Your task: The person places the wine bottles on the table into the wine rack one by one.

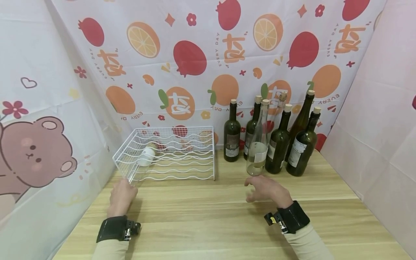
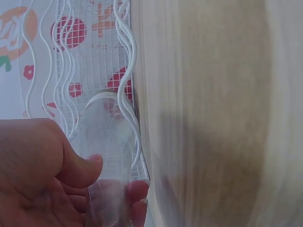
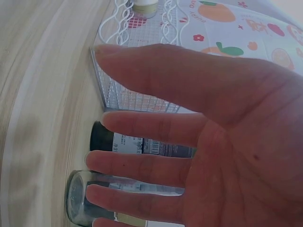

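Note:
A clear glass bottle [image 1: 147, 156] with a white label lies on its side at the left end of the white wire wine rack [image 1: 213, 151]. My left hand [image 1: 121, 196] is at the rack's front left corner. In the left wrist view, its thumb and fingers grip the narrow end of that clear bottle [image 2: 106, 137] low between the wavy wires. My right hand [image 1: 268, 189] is just in front of a standing clear bottle [image 1: 257, 157] with a cork. In the right wrist view its fingers [image 3: 142, 168] are extended and spread, with nothing held.
Several corked dark green bottles, among them one nearest the rack [image 1: 232, 139] and one at the right [image 1: 301, 151], stand grouped at the back right. A fruit-print cloth [image 1: 208, 90] hangs behind the wooden table [image 1: 201, 220]. White cloths hang at both sides.

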Motion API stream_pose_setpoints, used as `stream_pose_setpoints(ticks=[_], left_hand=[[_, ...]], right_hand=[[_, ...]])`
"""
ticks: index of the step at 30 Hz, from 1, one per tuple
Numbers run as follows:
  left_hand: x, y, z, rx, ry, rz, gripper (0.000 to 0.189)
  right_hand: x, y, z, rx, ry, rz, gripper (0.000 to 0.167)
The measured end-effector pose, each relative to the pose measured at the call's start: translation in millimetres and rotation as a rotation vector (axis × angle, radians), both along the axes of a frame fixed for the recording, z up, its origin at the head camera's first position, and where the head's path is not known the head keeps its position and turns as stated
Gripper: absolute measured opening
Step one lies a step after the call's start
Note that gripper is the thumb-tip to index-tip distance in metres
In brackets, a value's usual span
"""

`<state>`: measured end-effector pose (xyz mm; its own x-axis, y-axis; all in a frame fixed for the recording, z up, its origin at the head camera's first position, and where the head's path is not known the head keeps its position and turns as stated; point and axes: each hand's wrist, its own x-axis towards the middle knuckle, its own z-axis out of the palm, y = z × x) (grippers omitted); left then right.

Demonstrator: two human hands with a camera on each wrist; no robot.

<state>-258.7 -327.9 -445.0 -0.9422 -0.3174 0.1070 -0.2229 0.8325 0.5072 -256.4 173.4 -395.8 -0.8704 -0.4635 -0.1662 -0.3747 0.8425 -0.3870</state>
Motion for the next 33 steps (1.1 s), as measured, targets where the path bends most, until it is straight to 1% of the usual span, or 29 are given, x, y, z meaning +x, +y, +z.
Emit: stream_pose_setpoints(ticks=[5, 10, 14, 17, 20, 24, 27, 30, 33], left_hand=[[1.4, -1.6, -1.0, 0.000, -0.028, -0.023, 0.009], [1.8, -4.4, -1.5, 0.001, -0.024, -0.049, 0.013], [0.6, -6.5, -1.2, 0.025, -0.024, -0.069, 0.012], [0.8, -7.8, -0.9, 0.038, -0.036, -0.060, 0.018], [1.6, -9.5, -1.2, 0.024, -0.041, -0.044, 0.023], [2.8, -11.6, -2.7, -0.017, -0.008, -0.038, 0.033], [3.2, -12.3, -4.1, -0.018, 0.034, -0.019, 0.039], [2.9, -12.4, -5.1, -0.009, 0.069, 0.014, 0.038], [2.1, -12.1, -4.8, -0.011, 0.087, 0.029, 0.031]], right_hand=[[1.4, -2, 0.8, -0.002, -0.004, -0.003, 0.050], [1.8, -3, 0.4, -0.001, 0.002, -0.001, 0.049], [1.1, -3, 0.0, 0.007, 0.007, -0.001, 0.049], [0.8, -3, -0.3, 0.006, 0.001, -0.009, 0.048], [1.0, -4, -0.9, 0.005, -0.001, -0.013, 0.047], [1.8, -3, -0.7, -0.003, -0.003, -0.017, 0.046], [1.7, -3, -0.1, -0.008, -0.003, -0.018, 0.047], [0.6, -3, -0.2, -0.005, 0.002, -0.017, 0.047], [0.1, -3, -0.6, 0.003, 0.008, -0.017, 0.047]])
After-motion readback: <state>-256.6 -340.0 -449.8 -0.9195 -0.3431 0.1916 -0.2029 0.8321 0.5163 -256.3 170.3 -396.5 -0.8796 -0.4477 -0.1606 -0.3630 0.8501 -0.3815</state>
